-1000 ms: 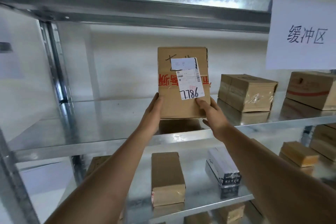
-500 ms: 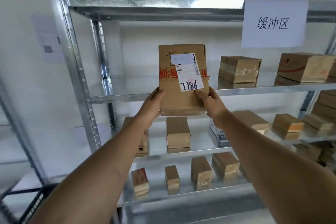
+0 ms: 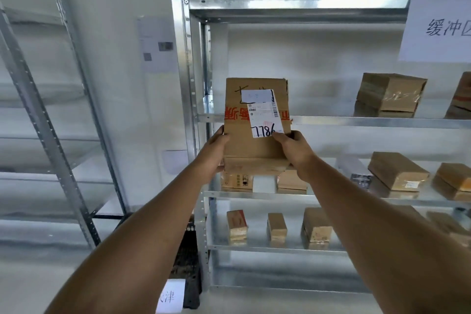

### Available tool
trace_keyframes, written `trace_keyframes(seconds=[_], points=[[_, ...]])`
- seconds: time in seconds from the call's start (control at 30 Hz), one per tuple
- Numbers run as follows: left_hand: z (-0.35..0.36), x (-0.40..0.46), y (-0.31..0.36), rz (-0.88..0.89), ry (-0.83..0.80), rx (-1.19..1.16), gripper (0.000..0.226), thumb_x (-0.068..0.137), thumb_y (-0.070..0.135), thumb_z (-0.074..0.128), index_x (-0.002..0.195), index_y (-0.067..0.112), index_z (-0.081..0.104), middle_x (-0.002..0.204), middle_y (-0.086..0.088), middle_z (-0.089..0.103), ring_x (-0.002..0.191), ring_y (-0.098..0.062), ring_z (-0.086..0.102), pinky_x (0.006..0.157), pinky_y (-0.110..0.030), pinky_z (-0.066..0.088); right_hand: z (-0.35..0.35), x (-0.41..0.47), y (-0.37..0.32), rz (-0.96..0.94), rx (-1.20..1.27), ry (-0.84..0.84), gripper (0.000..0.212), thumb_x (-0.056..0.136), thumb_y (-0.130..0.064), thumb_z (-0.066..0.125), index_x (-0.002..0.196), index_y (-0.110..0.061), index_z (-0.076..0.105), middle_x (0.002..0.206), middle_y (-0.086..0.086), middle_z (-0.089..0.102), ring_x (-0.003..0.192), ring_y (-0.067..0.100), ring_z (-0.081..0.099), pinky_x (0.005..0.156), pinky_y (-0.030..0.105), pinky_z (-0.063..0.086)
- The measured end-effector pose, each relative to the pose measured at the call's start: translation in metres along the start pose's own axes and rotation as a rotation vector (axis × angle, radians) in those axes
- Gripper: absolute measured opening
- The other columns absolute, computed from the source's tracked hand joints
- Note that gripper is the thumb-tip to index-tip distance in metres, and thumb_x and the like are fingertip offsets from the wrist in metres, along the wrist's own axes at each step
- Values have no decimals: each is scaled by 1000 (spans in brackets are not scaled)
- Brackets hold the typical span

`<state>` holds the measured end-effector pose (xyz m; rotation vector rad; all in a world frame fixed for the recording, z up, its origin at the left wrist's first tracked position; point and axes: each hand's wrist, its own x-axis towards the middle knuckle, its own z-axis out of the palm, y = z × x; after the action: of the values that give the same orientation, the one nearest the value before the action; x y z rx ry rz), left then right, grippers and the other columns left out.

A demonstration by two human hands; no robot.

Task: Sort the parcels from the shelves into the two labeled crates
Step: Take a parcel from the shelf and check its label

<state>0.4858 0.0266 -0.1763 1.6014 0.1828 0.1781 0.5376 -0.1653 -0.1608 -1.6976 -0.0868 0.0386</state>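
Centrally, a galvanised metal shelving unit fills the right two thirds of the frame, its upright post running down from the top centre. A second, bare metal rack leans across the left side against the pale wall. At the upper right edge a white paper sign with handwritten characters hangs from the top shelf.

Held up in the middle of the frame, in front of the shelf edge and clear of the shelves, is a flat brown cardboard parcel, upright, with red printed tape across it and a white shipping label bearing handwritten digits. The left hand grips its lower left edge, fingers curled behind and thumb on the front. The right hand holds its lower right corner, thumb pressing the face just below the label.

Other brown boxes sit on the shelves: one at the right of the upper shelf, several on the middle shelf to the lower right, and three small ones standing apart on the lower shelf. At the bottom centre, a dark crate sits on the floor beside the post, with a white paper label on its front.
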Motion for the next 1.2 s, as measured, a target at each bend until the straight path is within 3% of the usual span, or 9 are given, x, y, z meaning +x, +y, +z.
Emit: trace_keyframes(seconds=[0.13, 0.33, 0.43, 0.57, 0.77, 0.93, 1.07, 1.2], points=[[-62, -6, -14, -27, 56, -22, 32, 105, 43, 39, 136, 48, 46, 122, 13, 62, 114, -16, 58, 88, -38, 47, 63, -6, 0, 12, -25, -63, 42, 99, -34, 60, 134, -16, 45, 119, -2, 54, 109, 20, 51, 91, 35, 42], [-169, 2, -36, -71, 99, 4, 41, 103, 54, 38, 144, 49, 43, 140, 11, 56, 126, -21, 55, 104, -45, 46, 174, -10, 4, 33, -25, -101, 49, 97, -36, 63, 138, -16, 45, 135, 2, 58, 113, 19, 50, 99, 35, 43], [-223, 12, -45, -87, 90, 17, 39, 102, 55, 38, 140, 51, 46, 136, 14, 59, 122, -18, 57, 107, -48, 44, 225, -13, 2, 29, -27, -97, 43, 101, -30, 58, 139, -15, 45, 118, -5, 57, 107, 14, 43, 92, 29, 38], [-292, 26, -59, -122, 73, 24, 36, 103, 54, 37, 137, 51, 47, 124, 19, 62, 120, -14, 57, 105, -45, 44, 298, -10, 9, 38, -13, -97, 39, 99, -31, 61, 134, -19, 52, 131, -2, 58, 109, 15, 48, 96, 32, 41], [-376, 58, -94, -204, 78, 53, 40, 102, 55, 37, 140, 51, 46, 135, 14, 60, 124, -17, 56, 108, -50, 42, 391, 8, 31, 109, -20, -123, 30, 100, -29, 59, 126, -19, 48, 119, 2, 57, 109, 20, 53, 96, 38, 46], [-429, 102, -128, -264, 97, 13, 35, 105, 44, 36, 138, 46, 47, 123, 13, 62, 116, -16, 57, 90, -39, 45, 461, 54, 60, 170, -44, -154, 30, 99, -32, 59, 123, -19, 45, 114, 3, 57, 105, 20, 54, 86, 36, 43], [-466, 157, -155, -300, 117, 5, 29, 107, 38, 33, 131, 43, 50, 115, 14, 62, 107, -12, 59, 94, -41, 43, 518, 112, 91, 218, -61, -158, 45, 96, -36, 61, 133, -16, 44, 119, 5, 58, 104, 20, 56, 86, 37, 48], [-500, 218, -179, -330, 97, 4, 27, 110, 33, 27, 127, 40, 47, 106, 15, 61, 98, -8, 58, 83, -36, 42, 571, 169, 119, 277, -48, -192, 47, 97, -31, 60, 136, -13, 41, 122, 7, 57, 104, 20, 56, 83, 35, 47]])
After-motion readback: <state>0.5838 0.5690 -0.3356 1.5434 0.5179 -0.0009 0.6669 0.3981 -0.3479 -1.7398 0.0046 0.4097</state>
